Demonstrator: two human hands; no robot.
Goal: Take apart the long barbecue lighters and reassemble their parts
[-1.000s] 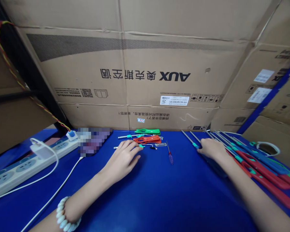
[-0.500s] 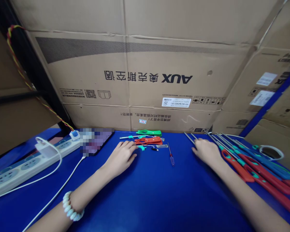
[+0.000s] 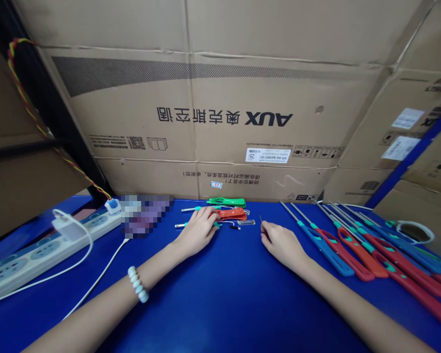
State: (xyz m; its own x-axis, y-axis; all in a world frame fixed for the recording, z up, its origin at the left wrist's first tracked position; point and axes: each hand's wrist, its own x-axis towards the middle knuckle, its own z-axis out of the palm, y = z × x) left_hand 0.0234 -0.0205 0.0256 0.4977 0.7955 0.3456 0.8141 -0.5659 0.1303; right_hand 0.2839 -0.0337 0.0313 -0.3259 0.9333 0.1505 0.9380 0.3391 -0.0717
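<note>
My left hand [image 3: 199, 229] lies over the left end of an orange-red lighter casing half [image 3: 232, 214], its fingers bent loosely and fingertips touching it. Under and beside this hand are thin metal lighter tubes with teal parts, partly covered; one tube end [image 3: 179, 225] sticks out to the left. A green casing [image 3: 226, 201] lies just behind. To the right, my right hand [image 3: 283, 242] is closed around a small screwdriver; only its thin shaft [image 3: 260, 218] shows, and the fingers hide the handle. Between the hands sit a clear plastic piece [image 3: 247, 222] and a small black part [image 3: 235, 227] with a white wire.
Several long lighters, blue, red and orange [image 3: 360, 250], lie at the right. A white power strip [image 3: 40, 255] with a charger [image 3: 69, 226] and cables runs along the left, near a blurred phone [image 3: 147, 215]. A cardboard wall [image 3: 220, 147] stands behind the blue table [image 3: 220, 304].
My right hand has come left from the lighters to the screwdriver and closed on it. My left hand has shifted right, from beside the orange-red casing onto its left end.
</note>
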